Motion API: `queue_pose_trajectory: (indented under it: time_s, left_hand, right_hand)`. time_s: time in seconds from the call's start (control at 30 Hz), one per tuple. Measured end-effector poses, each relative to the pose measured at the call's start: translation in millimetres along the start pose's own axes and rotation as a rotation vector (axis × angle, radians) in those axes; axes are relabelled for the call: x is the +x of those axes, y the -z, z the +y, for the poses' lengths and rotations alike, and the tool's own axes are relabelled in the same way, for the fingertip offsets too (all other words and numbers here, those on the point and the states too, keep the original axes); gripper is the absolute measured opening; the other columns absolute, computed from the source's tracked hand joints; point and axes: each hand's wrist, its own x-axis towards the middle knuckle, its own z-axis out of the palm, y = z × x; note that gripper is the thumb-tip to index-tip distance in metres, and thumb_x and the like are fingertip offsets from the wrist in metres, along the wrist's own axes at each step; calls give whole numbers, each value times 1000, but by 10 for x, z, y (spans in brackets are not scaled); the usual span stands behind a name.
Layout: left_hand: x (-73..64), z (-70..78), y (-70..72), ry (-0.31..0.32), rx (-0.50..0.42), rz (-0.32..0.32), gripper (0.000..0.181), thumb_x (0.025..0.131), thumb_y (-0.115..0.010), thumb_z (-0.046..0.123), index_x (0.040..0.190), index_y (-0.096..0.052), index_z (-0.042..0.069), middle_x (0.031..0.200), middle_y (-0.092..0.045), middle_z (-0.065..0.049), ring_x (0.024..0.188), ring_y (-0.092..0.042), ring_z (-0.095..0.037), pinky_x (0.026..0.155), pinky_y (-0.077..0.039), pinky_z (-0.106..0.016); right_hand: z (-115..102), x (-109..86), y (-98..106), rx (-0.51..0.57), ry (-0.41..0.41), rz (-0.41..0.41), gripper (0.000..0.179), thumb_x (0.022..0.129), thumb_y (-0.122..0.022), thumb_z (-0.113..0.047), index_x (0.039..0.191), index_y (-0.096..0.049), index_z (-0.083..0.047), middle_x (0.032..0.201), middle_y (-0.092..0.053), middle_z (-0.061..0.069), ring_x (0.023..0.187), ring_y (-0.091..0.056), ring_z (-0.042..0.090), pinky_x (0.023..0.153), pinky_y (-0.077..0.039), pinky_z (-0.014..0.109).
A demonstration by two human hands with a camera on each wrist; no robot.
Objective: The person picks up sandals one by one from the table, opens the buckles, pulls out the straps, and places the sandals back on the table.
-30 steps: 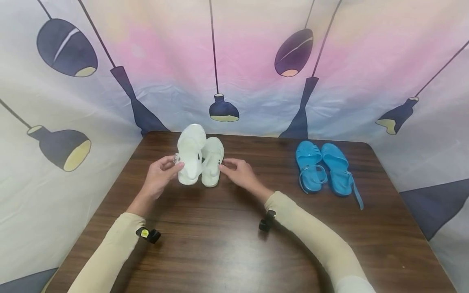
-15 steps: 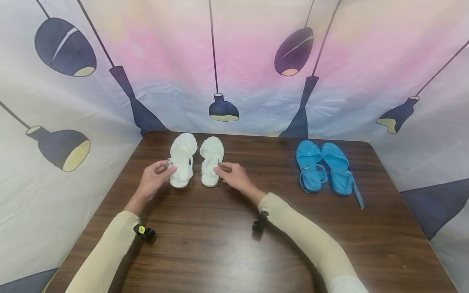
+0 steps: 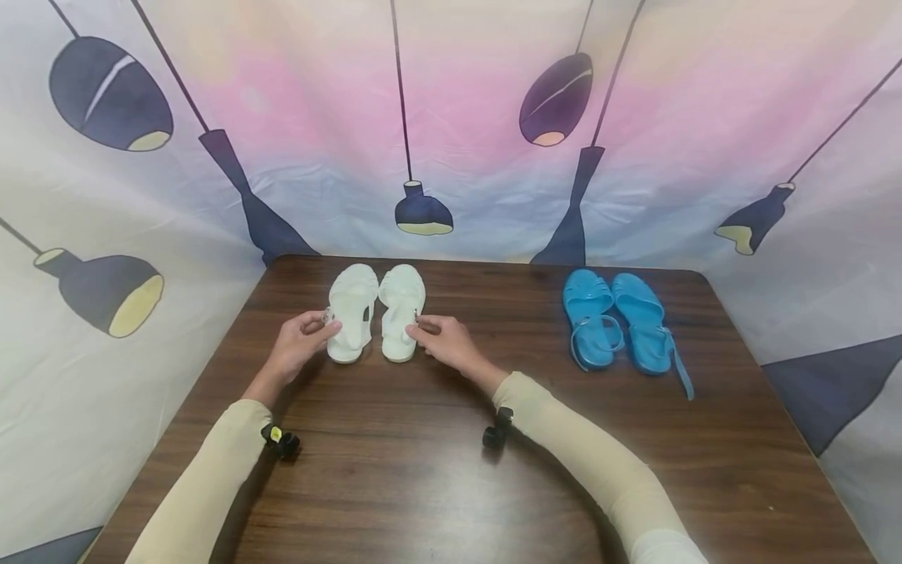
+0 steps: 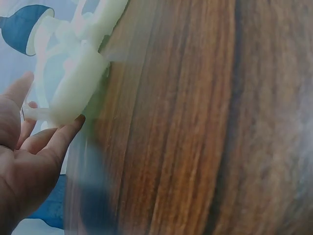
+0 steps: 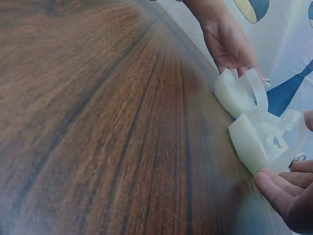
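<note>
Two white sandals lie side by side at the back left of the table, toes toward the wall, close together at the toe end. My left hand (image 3: 299,345) pinches the left white sandal (image 3: 351,301) by its outer side near the strap buckle. On the outer side of the right white sandal (image 3: 402,294), my right hand (image 3: 447,343) pinches with the thumb over the edge. Low in the right wrist view, fingers (image 5: 281,191) touch the side of the near sandal (image 5: 249,142). The left wrist view has the left sandal's heel (image 4: 78,88) against the fingertips.
A pair of blue sandals (image 3: 590,294) rests at the back right of the brown wooden table (image 3: 395,454), one with its strap hanging loose. A printed cloth wall (image 3: 479,196) with lamp drawings stands behind the table and along its sides.
The left white sandal came down from a tilted, overlapping position and shifted left, then settled flat. The right one has moved slightly beside it. The blue pair stayed put.
</note>
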Motion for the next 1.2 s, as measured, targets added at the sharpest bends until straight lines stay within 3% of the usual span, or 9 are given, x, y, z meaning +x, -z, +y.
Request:
queue_pose_trajectory:
  time_s: [0.1,0.43,0.6,0.7,0.8,0.83,1.0,1.13,1.2]
  left_hand:
    - [20,-7,7,15,33,1,60,99,-69,34,135,-53,-10,139,-55,-30,96,-63,4,82,-57,-18]
    - [74,9,48,33,148,-9,64,99,-67,41,140,-52,-6,141,-57,-28,96,-59,5,79,-52,-14]
    - [64,0,55,45,199,-49,67,101,-64,41,146,-48,-6,143,-56,-27,116,-61,-15,87,-52,-18]
    - [62,-1,51,46,211,-57,67,102,-62,41,147,-45,-7,145,-53,-28,130,-55,-32,97,-52,-29]
    - [67,9,49,64,203,-65,70,104,-59,41,152,-39,-6,150,-47,-29,138,-48,-39,107,-48,-42]
    - [67,14,50,65,192,-62,71,104,-59,40,152,-37,-6,151,-46,-30,139,-47,-40,107,-49,-41]
    - [4,99,37,43,174,26,65,104,-60,35,152,-39,-3,151,-46,-29,139,-46,-39,106,-49,-41]
    - [-46,184,3,-60,175,155,52,102,-64,26,143,-51,-3,144,-54,-24,137,-49,-36,111,-44,-48]
    - [-63,227,-24,-120,168,207,47,101,-66,24,138,-56,-3,140,-59,-22,133,-54,-32,111,-45,-40]
  right_hand:
    - [1,5,-2,-12,0,2,60,97,-65,-52,143,-60,-13,132,-69,10,85,-75,19,72,-59,30]
    - [-2,5,-7,-40,8,5,60,96,-65,-53,142,-61,-14,132,-69,9,83,-74,18,70,-57,30]
    - [-2,13,1,-31,10,-2,61,97,-65,-53,142,-61,-13,132,-69,10,83,-74,19,70,-58,29]
    - [-8,15,10,-15,10,-6,61,97,-65,-52,143,-60,-12,127,-71,11,86,-74,21,70,-58,29]
    - [-19,5,28,-1,6,-10,60,97,-65,-51,143,-60,-12,118,-74,9,88,-74,22,72,-59,31]
    - [-21,1,36,10,4,-11,59,97,-66,-50,142,-60,-12,117,-74,9,90,-74,22,73,-60,31]
    - [-9,-1,108,47,3,-12,57,98,-66,-49,140,-62,-11,117,-75,10,93,-75,22,79,-61,36]
    - [-32,-36,208,42,27,3,59,99,-65,-46,142,-59,-6,113,-75,14,94,-75,28,81,-61,42]
    - [-56,-67,265,33,46,13,60,99,-66,-46,142,-59,-5,112,-75,14,96,-75,30,82,-61,43]
